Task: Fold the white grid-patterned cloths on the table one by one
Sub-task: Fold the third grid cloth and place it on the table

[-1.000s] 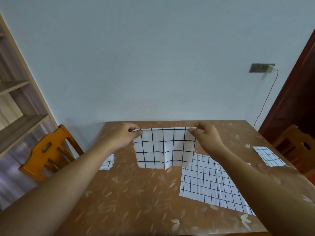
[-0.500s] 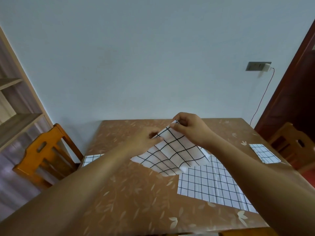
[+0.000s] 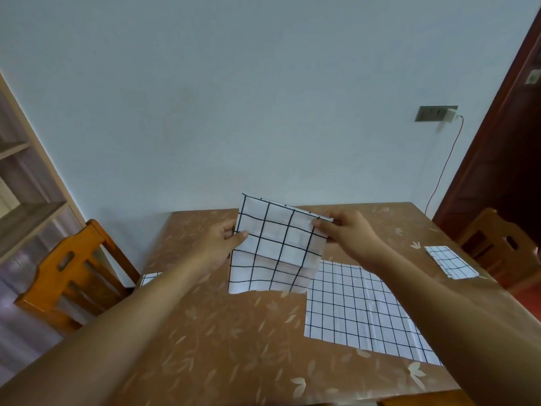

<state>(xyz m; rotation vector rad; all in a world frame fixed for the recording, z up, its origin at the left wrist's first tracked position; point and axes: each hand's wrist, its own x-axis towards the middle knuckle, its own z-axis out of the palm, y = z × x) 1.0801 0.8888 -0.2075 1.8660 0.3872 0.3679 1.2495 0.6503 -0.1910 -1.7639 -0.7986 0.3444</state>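
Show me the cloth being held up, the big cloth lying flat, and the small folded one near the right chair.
Held cloth (image 3: 275, 247), head view, middle of its front face.
Flat cloth (image 3: 360, 312), head view, its centre.
Small folded cloth (image 3: 450, 262), head view, its centre.

Cloth (image 3: 278, 244) upright again, now in doubled layers; left hand (image 3: 215, 247) lower, at its left edge

Left grip (image 3: 216, 244) and right grip (image 3: 348, 235) apart at similar height, each in a pinch.

A home dining room: a table (image 3: 222, 332) with leaf-print cover, wooden chairs left (image 3: 73, 276) and right (image 3: 497, 244), shelves (image 3: 20, 200) far left, wall socket (image 3: 436, 113), dark door (image 3: 503, 136).
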